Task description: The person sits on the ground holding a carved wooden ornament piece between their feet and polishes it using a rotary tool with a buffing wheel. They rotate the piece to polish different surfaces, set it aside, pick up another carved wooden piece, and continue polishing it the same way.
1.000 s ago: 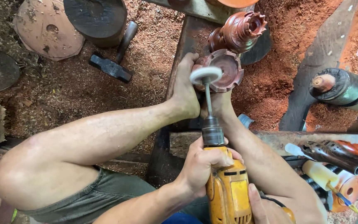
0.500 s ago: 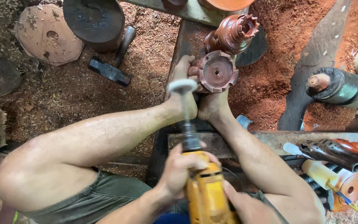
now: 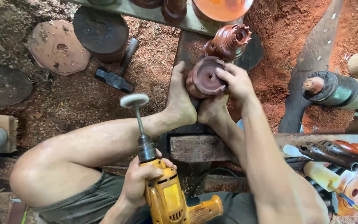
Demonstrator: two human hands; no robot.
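Note:
My left hand [image 3: 139, 182] grips a yellow power drill [image 3: 168, 201] near its chuck. The drill's long shaft points up and ends in a round sanding disc [image 3: 134, 101], which hangs in the air left of my feet. My right hand [image 3: 237, 81] reaches forward and holds a round reddish wooden piece [image 3: 204, 79] with a hollow centre. The piece rests on a dark plank between my bare feet [image 3: 181, 101]. Just behind it stands a carved reddish wooden piece [image 3: 228, 41].
A hammer [image 3: 114, 79] lies on the sawdust floor to the left, near a brown wooden disc [image 3: 56, 47] and two dark round blocks [image 3: 100, 31]. At the right are a dark cylinder [image 3: 334, 89] and several turning tools [image 3: 336, 153]. A board [image 3: 199, 147] crosses under my legs.
The drill has swung left, lifting the sanding disc off the round wooden piece. My right hand left the drill and took hold of the piece.

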